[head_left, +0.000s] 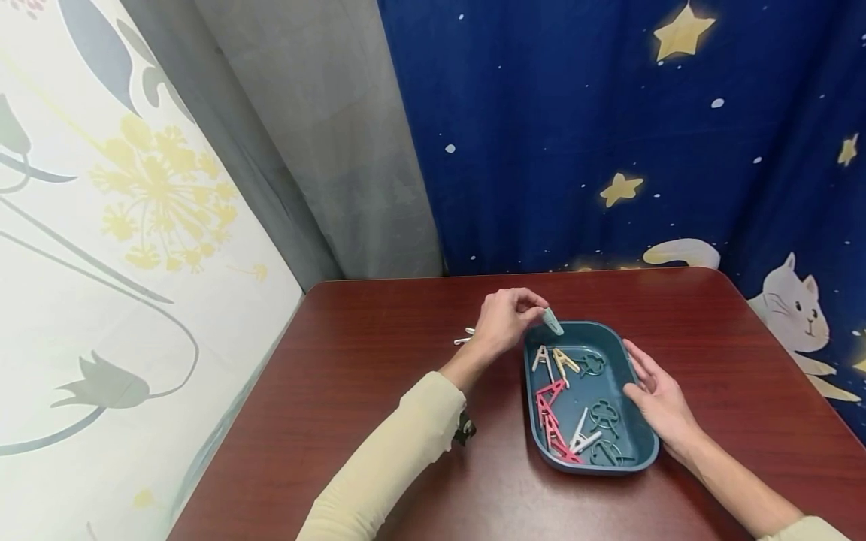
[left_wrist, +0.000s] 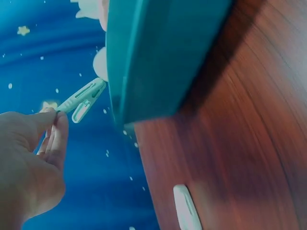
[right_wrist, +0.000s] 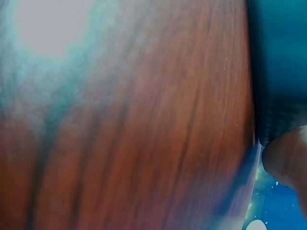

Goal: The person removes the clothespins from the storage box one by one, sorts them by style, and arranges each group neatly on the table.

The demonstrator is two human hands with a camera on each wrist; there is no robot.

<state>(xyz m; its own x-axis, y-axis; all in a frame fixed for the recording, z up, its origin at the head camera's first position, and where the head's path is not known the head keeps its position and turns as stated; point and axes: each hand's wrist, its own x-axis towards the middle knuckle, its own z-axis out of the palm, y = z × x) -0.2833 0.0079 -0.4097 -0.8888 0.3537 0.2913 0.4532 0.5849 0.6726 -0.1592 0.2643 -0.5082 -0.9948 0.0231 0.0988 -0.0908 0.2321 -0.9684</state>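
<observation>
Over the far left corner of a dark teal bin (head_left: 534,421), my left hand (head_left: 509,319) pinches a pale green clothespin (left_wrist: 85,98) between thumb and fingertips. The clothespin (head_left: 552,321) slants down, overlapping the bin's rim in the head view. On the bin's right side my right hand (head_left: 659,394) grips the wall, thumb at the rim and fingers along the outside. Several red clothespins (head_left: 549,421) lie along the left inside, with white clothespins (head_left: 583,436) and a yellow clothespin (head_left: 565,362) among them. Several dark green clips (head_left: 604,415) lie toward the right.
White clothespins (head_left: 465,336) lie on the reddish-brown table (head_left: 379,361) behind my left wrist, partly hidden by it. A grey curtain (head_left: 325,135) and a blue star-patterned curtain (head_left: 541,150) hang past the table's far edge. A patterned white wall (head_left: 135,300) stands at left.
</observation>
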